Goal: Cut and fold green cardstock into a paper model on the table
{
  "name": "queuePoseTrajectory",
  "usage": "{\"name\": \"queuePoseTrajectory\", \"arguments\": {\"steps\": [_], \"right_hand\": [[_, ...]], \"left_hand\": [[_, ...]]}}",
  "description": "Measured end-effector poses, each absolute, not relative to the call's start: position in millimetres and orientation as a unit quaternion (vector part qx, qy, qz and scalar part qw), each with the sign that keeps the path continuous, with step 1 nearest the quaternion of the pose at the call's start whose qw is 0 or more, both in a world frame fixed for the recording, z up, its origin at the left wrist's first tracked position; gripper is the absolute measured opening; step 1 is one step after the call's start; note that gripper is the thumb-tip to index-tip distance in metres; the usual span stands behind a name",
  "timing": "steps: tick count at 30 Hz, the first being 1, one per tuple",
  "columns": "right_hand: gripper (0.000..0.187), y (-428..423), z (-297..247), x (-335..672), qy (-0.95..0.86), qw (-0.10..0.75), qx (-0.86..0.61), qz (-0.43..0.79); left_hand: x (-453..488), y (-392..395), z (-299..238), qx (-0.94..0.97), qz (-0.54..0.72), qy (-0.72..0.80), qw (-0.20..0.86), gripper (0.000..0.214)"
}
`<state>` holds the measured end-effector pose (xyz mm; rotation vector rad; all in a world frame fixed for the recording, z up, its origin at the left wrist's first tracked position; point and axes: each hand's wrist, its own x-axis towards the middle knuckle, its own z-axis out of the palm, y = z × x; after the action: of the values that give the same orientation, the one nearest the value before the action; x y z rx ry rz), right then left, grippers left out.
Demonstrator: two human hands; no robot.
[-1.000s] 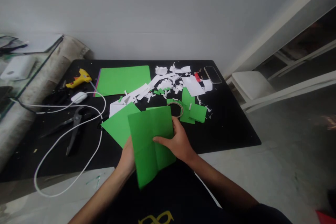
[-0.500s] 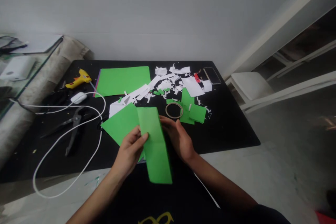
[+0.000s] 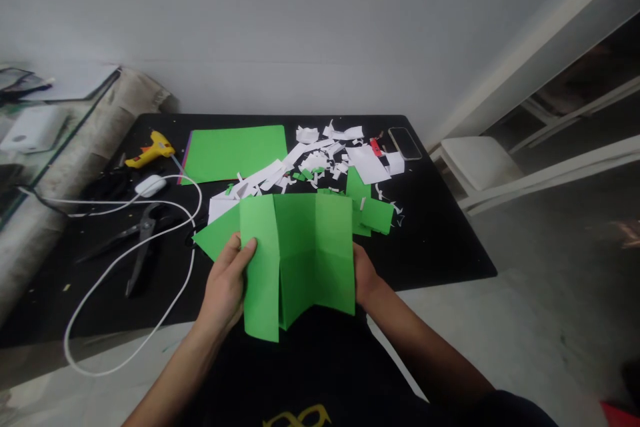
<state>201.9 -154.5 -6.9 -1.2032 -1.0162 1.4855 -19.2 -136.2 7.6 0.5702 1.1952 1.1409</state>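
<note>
Above the table's front edge I hold a sheet of green paper [image 3: 296, 253] creased into upright panels and partly opened out. My left hand [image 3: 225, 283] is closed on its left side, thumb over the front panel and the other fingers behind. At the right edge is my right hand [image 3: 366, 275], holding the paper from behind; its fingers are hidden by the panel. Behind the held sheet, part of another green sheet [image 3: 217, 232] lies on the table.
White paper scraps [image 3: 315, 163] and green pieces [image 3: 377, 215] litter the black table [image 3: 430, 240]. At left are a yellow glue gun [image 3: 153, 150], black-handled scissors [image 3: 145, 233] and a looping white cable [image 3: 107, 273]. A phone [image 3: 405, 143] lies far right; a green sheet [image 3: 235, 153] lies at the back.
The folded green paper has been opened from a narrow strip into several panels. My right hand has moved down to its right edge. The tape roll is now covered by the paper.
</note>
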Motion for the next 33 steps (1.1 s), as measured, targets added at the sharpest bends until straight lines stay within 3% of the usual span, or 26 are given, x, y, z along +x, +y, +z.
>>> {"name": "queuePoseTrajectory", "arguments": {"steps": [4, 11, 18, 28, 33], "right_hand": [[0.037, -151, 2, 194, -0.32, 0.478, -0.429, 0.697], [0.036, -150, -1, 189, -0.343, 0.495, -0.514, 0.611], [0.054, -152, 1, 199, -0.381, 0.458, -0.476, 0.647], [0.042, -150, 3, 203, -0.388, 0.472, -0.509, 0.607], [0.048, -150, 5, 206, -0.402, 0.471, -0.48, 0.621]], "left_hand": [[-18, -140, 7, 0.291, 0.488, 0.502, 0.652, 0.044], [-20, -139, 10, 0.373, 0.431, 0.48, 0.667, 0.06], [-22, -136, 13, 0.406, 0.423, 0.505, 0.633, 0.044], [-36, -130, 11, 0.461, 0.378, 0.503, 0.625, 0.018], [-37, -128, 12, 0.504, 0.387, 0.509, 0.581, 0.034]]}}
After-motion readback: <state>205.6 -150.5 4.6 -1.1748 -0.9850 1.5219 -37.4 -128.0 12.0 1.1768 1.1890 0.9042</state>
